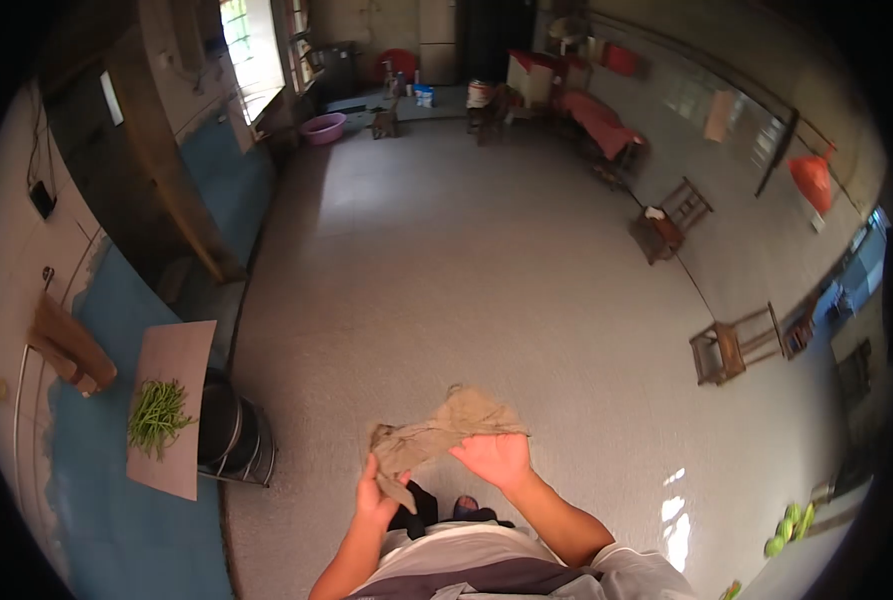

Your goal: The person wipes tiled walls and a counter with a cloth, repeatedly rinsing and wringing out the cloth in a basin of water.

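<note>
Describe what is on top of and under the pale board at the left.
On the pale board lies a heap of thin green stalks. Beneath its right edge, part of a dark round container shows; the board hides the rest and anything else underneath.

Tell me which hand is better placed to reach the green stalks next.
Probably the left hand: it is nearer the green stalks on the pale board, while the right hand is farther across. Both hold the brown cloth, so the left would need to let go first.
</note>
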The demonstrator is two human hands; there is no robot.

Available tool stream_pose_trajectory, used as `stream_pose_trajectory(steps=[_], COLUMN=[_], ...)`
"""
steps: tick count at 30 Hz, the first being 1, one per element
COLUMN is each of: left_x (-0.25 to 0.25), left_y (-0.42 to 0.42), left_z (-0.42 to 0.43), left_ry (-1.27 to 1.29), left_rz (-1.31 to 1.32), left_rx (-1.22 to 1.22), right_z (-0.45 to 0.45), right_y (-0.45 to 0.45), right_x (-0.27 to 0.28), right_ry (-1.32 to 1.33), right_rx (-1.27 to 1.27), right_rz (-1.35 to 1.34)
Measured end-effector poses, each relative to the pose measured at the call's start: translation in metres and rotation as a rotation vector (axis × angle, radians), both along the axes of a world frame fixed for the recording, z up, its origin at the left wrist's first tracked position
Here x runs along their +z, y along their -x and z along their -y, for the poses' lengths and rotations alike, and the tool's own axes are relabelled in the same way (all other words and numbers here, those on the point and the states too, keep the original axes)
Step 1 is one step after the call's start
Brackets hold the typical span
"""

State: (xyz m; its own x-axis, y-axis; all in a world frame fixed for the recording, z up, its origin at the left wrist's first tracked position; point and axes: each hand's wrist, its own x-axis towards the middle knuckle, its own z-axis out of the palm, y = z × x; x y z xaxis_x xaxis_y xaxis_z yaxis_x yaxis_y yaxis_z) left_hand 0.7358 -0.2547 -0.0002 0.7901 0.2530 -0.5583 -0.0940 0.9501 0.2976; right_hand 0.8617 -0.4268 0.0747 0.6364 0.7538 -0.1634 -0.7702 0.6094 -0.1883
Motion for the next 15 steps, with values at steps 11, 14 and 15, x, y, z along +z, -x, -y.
stream_pose_trajectory(steps=[11, 14, 15], left_x=[-0.011, 0.016, 0.02], left_y=[-0.136, -0.191, -0.21], left_z=[-0.149, -0.186, -0.197], left_ry=[-0.135, -0.245, -0.295], left_rz=[-0.001, 0.074, 0.066], left_rx=[0.249, 0.169, 0.174], right_z=[-0.113, -0.135, -0.139], right_y=[-0.166, -0.204, -0.216], right_x=[-0.042, -0.043, -0.047], right_ry=[0.077, 0.138, 0.133], right_rx=[0.054, -0.025, -0.023], right_rz=[-0.171, -0.281, -0.294])
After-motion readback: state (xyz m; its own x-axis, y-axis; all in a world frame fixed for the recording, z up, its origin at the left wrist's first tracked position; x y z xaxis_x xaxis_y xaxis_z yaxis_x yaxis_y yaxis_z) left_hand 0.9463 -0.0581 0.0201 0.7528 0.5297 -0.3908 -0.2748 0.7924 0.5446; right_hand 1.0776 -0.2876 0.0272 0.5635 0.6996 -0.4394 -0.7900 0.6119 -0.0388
